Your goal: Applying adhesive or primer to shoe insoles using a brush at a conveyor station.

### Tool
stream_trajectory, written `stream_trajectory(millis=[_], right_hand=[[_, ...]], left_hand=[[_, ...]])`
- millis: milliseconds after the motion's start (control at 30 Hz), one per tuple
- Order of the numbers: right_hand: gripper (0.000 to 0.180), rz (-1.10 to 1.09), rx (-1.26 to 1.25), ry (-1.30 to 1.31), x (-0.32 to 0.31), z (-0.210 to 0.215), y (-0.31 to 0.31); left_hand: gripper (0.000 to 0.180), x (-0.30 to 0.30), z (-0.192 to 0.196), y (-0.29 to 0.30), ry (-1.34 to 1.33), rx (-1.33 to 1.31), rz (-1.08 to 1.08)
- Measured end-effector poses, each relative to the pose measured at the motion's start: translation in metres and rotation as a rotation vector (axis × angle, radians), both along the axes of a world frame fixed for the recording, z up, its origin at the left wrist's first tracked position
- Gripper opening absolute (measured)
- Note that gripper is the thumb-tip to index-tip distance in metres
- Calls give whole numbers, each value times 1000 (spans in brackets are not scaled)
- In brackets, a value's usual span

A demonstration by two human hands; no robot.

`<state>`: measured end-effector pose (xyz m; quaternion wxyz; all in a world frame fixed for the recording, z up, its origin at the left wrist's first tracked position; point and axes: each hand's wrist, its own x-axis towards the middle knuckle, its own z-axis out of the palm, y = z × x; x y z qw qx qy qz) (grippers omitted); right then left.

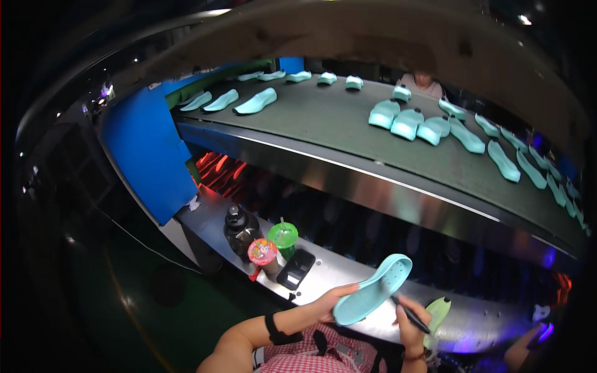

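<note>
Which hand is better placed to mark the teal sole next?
Right. The right hand holds a dark pen with its tip near the teal sole; the left hand is occupied gripping the sole's lower end.

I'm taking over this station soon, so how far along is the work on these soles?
Done: cannot tell; one pale green piece lies on the steel shelf by the right hand. In hand: the left hand holds a teal sole while the right hand holds a dark pen beside it. Left: many teal soles lie on the conveyor belt.
</note>
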<state>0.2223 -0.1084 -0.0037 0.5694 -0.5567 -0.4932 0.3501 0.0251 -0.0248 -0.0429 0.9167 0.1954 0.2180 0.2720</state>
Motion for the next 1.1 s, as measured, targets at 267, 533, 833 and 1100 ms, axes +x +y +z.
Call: stream_trajectory(millis=[267, 533, 833, 1100], right_hand=[[23, -354, 147, -619, 46, -14, -19], [21, -169, -240, 221, 49, -20, -6], [20, -51, -201, 269, 71, -6, 32], [20, 138, -192, 197, 70, 4, 67]], left_hand=[[57, -60, 161, 103, -248, 637, 255], [97, -56, 211, 284, -38, 328, 978], [64, 81, 237, 297, 1692, 1617, 99], [54, 105, 221, 357, 1435, 1850, -43]])
